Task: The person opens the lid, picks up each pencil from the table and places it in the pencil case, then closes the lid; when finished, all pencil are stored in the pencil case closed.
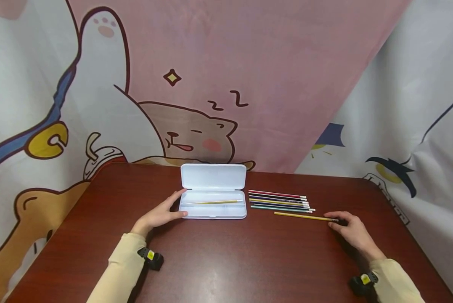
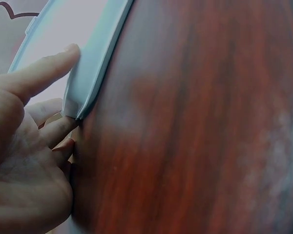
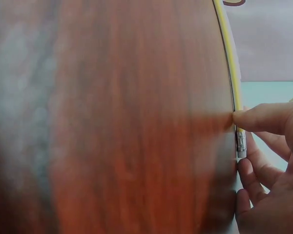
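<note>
A cartoon backdrop (image 1: 196,84) hangs behind a brown table (image 1: 226,256). On the table's far side sits a white case (image 1: 213,193), lid open, with one yellow pencil (image 1: 216,202) lying inside. The left hand (image 1: 160,215) rests at the case's left end — fingers fairly straight, thumb and forefinger touching its corner. Just right of the case lies a row of pencils (image 1: 281,201), side by side. Nearer the person, apart from the row, lies a loose pencil (image 1: 303,216) — the right hand (image 1: 353,231) pinches its right end, by the eraser ferrule, against the table.
</note>
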The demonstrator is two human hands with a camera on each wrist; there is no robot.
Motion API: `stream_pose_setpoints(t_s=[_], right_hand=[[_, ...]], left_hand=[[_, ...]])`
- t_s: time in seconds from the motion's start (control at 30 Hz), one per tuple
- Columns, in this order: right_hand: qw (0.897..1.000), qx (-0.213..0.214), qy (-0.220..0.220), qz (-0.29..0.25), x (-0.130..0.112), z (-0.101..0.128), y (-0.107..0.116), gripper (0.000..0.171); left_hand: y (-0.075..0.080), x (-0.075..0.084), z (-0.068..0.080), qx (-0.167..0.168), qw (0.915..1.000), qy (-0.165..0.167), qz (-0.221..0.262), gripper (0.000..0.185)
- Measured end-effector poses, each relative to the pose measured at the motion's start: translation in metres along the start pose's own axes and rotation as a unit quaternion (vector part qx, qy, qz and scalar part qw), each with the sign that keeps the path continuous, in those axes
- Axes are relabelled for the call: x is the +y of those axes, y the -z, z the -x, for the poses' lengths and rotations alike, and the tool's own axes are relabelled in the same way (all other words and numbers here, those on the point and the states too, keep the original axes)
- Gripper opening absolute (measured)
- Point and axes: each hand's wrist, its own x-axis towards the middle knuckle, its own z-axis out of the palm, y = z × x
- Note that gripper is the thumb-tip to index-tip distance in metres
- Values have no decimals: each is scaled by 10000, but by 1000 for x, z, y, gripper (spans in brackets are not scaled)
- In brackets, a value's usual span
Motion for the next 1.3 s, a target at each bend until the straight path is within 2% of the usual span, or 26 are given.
stream_pose_setpoints(t_s=[0.3, 0.57, 1.07, 1.3], right_hand=[[9998, -167, 40, -126, 1, -4, 0, 14], [9984, -472, -146, -268, -3, -4, 0, 18], [9980, -329, 33, -540, -22, -12, -13, 19], [9952, -332, 409, -821, -34, -16, -28, 17]], left_hand=[[-1, 1, -1, -33, 9998, 204, -14, 84], [-1, -1, -1, -28, 9997, 206, -96, 84], [-1, 1, -1, -16, 9997, 226, -54, 83], [-1, 2, 0, -6, 9998, 203, 7, 83]])
